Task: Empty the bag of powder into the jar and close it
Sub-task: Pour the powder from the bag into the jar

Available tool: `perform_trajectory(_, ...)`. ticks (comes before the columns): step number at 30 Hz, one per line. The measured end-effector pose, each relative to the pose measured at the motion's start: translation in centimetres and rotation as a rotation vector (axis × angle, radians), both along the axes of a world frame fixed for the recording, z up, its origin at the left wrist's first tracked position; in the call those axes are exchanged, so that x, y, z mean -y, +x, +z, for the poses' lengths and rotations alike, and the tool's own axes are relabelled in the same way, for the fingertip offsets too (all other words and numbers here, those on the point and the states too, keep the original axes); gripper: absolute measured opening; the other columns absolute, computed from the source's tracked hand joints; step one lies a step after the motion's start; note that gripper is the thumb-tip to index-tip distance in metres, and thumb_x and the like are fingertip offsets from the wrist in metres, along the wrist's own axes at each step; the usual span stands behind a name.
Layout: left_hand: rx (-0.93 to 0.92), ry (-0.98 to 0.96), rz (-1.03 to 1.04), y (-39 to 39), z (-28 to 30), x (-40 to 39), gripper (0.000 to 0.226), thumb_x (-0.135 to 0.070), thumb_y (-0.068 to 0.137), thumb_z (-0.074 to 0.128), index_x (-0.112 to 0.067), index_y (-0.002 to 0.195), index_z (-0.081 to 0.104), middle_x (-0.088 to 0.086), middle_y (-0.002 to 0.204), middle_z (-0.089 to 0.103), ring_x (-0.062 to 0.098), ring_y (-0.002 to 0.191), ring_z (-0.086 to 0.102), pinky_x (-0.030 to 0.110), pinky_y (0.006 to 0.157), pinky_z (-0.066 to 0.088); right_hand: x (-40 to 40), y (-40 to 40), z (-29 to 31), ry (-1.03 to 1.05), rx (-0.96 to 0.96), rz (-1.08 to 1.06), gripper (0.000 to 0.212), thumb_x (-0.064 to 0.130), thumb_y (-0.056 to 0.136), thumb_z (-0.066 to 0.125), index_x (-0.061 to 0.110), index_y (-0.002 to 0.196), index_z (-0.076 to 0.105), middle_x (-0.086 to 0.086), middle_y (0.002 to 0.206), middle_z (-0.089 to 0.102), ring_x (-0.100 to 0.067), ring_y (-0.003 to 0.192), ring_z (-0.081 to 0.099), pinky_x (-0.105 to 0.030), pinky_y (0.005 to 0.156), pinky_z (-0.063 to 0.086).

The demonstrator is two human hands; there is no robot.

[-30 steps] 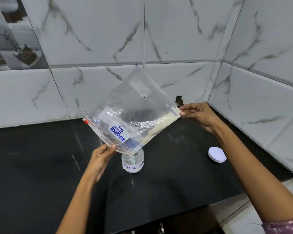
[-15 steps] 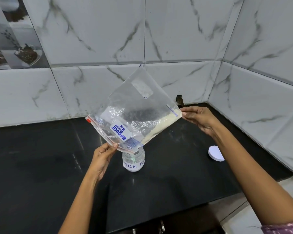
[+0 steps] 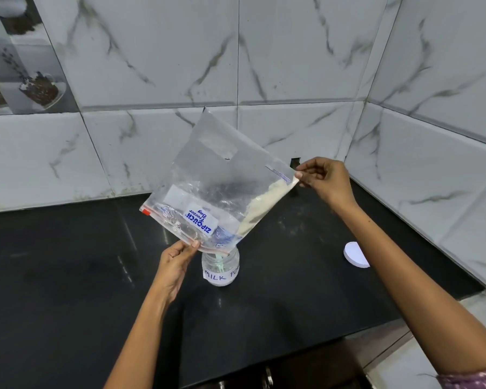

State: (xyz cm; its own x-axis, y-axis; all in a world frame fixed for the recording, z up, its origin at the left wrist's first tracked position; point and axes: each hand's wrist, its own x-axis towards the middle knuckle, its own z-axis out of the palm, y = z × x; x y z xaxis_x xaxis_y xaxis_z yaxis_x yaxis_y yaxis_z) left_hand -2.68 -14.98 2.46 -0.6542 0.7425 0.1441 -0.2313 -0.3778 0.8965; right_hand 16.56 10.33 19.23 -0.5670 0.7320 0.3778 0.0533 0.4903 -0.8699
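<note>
Clear plastic is pinched at two corners: the right hand (image 3: pixel 324 181) nips the bag (image 3: pixel 219 192) at its raised corner, up and right of the jar (image 3: pixel 220 266), while the left hand (image 3: pixel 177 261) pinches the zip edge just left of the jar's mouth. Since a second ago the right hand has lifted, steepening the bag, so the pale powder (image 3: pixel 264 204) slides along the lower edge toward the mouth; emptying seems underway. Right of the jar, the white lid (image 3: pixel 355 255) lies unmoved on the black counter (image 3: pixel 68 276).

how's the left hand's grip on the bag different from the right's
The left hand pinches the bag at its low zip edge, just above the jar; the right hand pinches a higher corner, beside the powder. Both hold by thumb and fingertips.
</note>
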Motion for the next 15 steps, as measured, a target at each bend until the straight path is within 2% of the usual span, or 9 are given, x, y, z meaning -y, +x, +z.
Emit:
perform_trajectory(6, 0.053, 0.021, 0.022, 0.3, -0.1, -0.3, 0.025, -0.014, 0.082, 0.065, -0.013, 0.106, 0.074, 0.006, 0.113, 0.072, 0.015, 0.112, 0.064, 0.019, 0.091, 0.051, 0.7, -1.0, -0.4, -0.274, -0.075, 0.041, 0.022, -0.003, 0.085, 0.064, -0.010, 0.106, 0.063, -0.012, 0.083, 0.066, -0.012, 0.076, 0.065, -0.014, 0.065, 0.057)
perform_trajectory(15, 0.077, 0.020, 0.049, 0.3, -0.6, -0.2, 0.026, -0.014, 0.082, 0.065, -0.012, 0.107, 0.073, 0.007, 0.115, 0.071, 0.017, 0.112, 0.064, 0.020, 0.090, 0.051, 2.1, -2.1, 1.1, -0.111, -0.078, 0.063, 0.012, 0.002, 0.084, 0.066, 0.003, 0.096, 0.068, -0.006, 0.084, 0.067, -0.012, 0.079, 0.065, -0.020, 0.072, 0.059)
